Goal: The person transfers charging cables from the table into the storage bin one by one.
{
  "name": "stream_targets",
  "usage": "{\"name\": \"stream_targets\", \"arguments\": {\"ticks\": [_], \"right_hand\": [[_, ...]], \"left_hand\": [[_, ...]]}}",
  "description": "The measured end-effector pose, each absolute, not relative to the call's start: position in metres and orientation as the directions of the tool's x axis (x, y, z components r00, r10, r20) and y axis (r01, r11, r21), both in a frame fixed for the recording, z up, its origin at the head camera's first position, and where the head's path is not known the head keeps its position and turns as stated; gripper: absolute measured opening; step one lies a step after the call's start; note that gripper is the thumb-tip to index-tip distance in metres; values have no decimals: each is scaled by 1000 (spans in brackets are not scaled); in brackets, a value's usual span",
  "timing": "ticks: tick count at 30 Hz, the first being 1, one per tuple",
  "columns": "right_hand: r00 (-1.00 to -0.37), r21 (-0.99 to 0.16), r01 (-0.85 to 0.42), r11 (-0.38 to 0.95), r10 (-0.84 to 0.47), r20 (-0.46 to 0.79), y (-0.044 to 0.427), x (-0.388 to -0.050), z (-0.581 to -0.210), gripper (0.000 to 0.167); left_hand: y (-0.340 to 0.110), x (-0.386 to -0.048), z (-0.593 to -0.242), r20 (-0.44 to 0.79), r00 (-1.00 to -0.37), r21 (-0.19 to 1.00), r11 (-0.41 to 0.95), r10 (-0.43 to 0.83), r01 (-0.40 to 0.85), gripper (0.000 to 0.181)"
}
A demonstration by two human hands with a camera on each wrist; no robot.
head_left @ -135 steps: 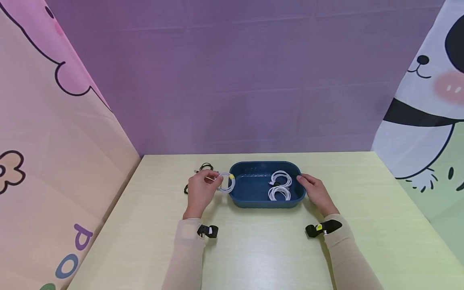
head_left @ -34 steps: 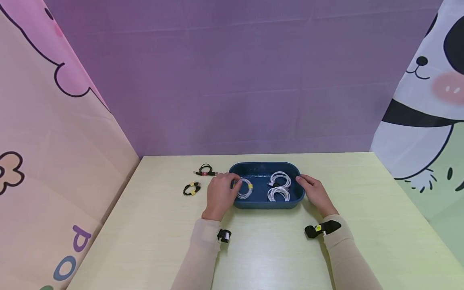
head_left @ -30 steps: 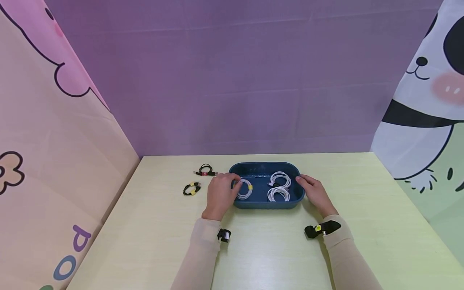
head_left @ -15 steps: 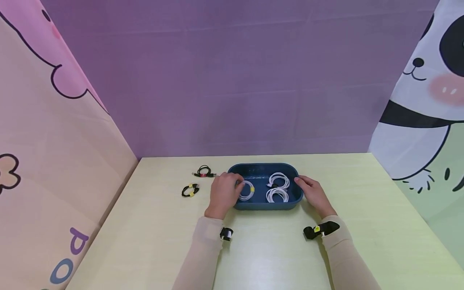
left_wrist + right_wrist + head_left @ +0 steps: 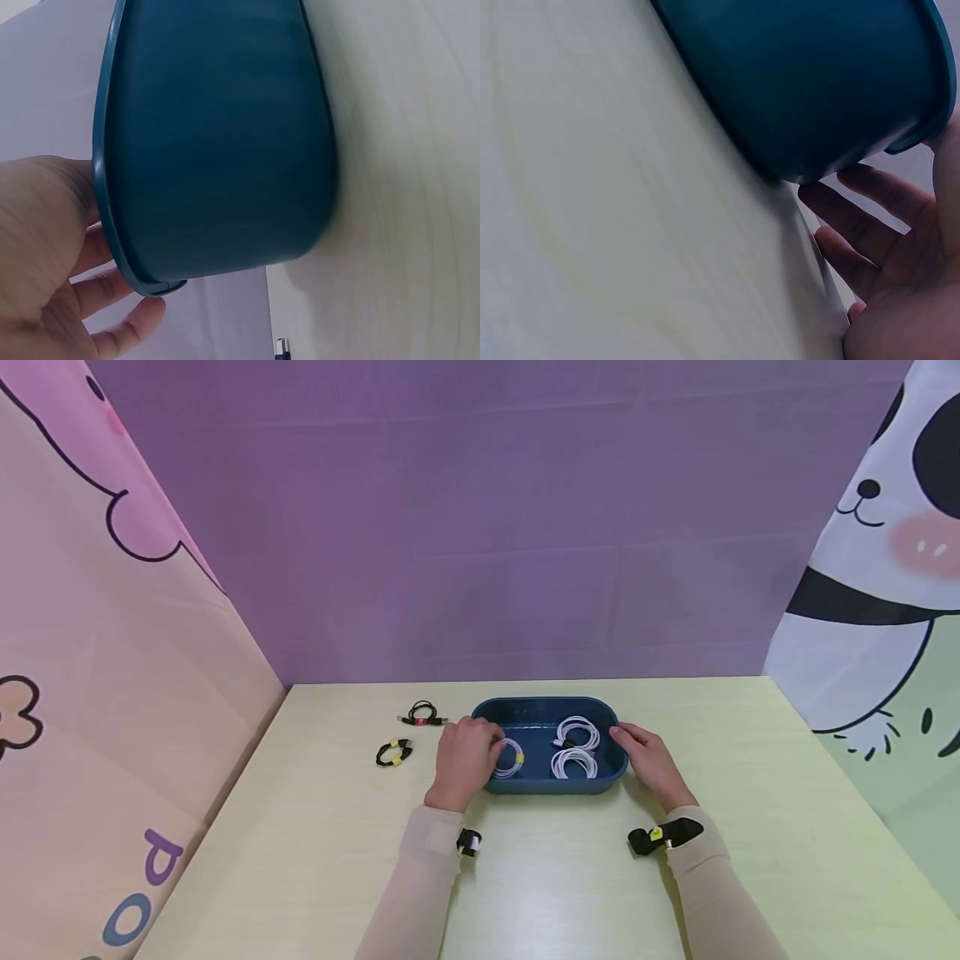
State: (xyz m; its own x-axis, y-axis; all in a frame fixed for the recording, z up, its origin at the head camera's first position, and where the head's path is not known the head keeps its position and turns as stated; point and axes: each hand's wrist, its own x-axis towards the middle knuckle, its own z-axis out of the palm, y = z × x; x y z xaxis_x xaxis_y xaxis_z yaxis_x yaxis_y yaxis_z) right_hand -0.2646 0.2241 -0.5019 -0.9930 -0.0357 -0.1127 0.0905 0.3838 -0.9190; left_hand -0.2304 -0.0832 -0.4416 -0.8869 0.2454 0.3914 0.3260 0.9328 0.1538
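One yellow-tied white cable (image 5: 517, 759) is lying or hanging, I cannot tell which, inside the left end of the blue tray (image 5: 551, 787), while over my feed I am seeing the left hand (image 5: 461, 760) reaching across the rim and pinching the coil's left side. At the opposite end the right hand (image 5: 651, 762) is gripping the tray, thumb over the rim, other fingers (image 5: 851, 225) lying spread at the outside wall. Two white coils (image 5: 576, 752) are resting inside toward the right, and a red-tied black cable (image 5: 423, 721) and a yellow-tied black cable (image 5: 397, 761) are lying on the worktop (image 5: 547, 877).
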Motion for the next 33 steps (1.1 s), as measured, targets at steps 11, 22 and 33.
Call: {"name": "stream_targets", "arguments": {"ticks": [11,22,33], "right_hand": [[-994,-916,86,391,-33,-108,225,-265,-504,72],[-994,-916,85,392,-32,-106,224,-264,-502,71],[-994,-920,85,382,-34,-106,224,-262,-499,72]], "left_hand": [[-83,-233,-445,350,-902,108,946,252,306,13],[-80,-233,-446,343,-901,120,938,267,324,12],[-79,-233,-447,331,-909,108,946,256,306,10]]}}
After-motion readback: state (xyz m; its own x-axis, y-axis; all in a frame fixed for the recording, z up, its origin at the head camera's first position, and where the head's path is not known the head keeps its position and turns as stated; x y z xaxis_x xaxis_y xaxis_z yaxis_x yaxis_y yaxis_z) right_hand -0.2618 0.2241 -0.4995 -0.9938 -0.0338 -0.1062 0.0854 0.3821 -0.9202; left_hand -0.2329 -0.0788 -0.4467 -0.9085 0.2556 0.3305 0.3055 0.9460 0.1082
